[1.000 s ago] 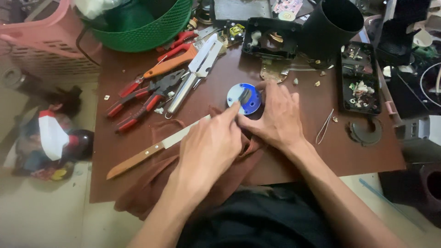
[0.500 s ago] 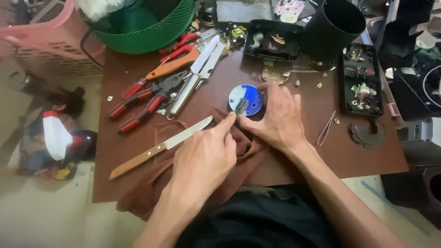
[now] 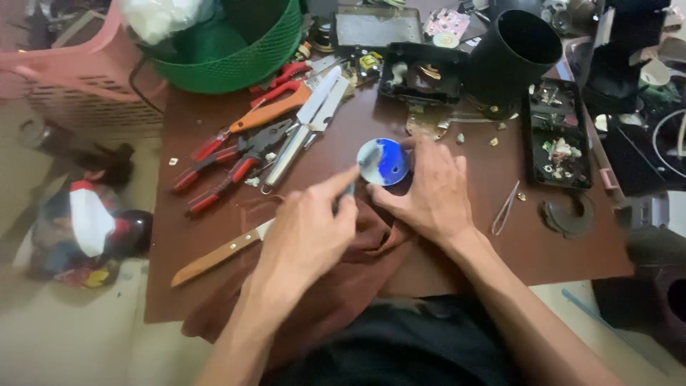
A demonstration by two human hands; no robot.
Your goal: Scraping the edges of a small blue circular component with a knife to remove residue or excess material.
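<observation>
Here, right hand loosely cups blue disc — left hand pinches, perhaps, a tool.

Brown table — pale floor

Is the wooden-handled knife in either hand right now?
No, the knife lies on the table, partly hidden behind the left hand.

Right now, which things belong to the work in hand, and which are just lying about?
In hand:
blue disc, held by right hand
thin tool in left hand

Lying about:
pliers
knife
tweezers
green basket
black cylinder
</observation>
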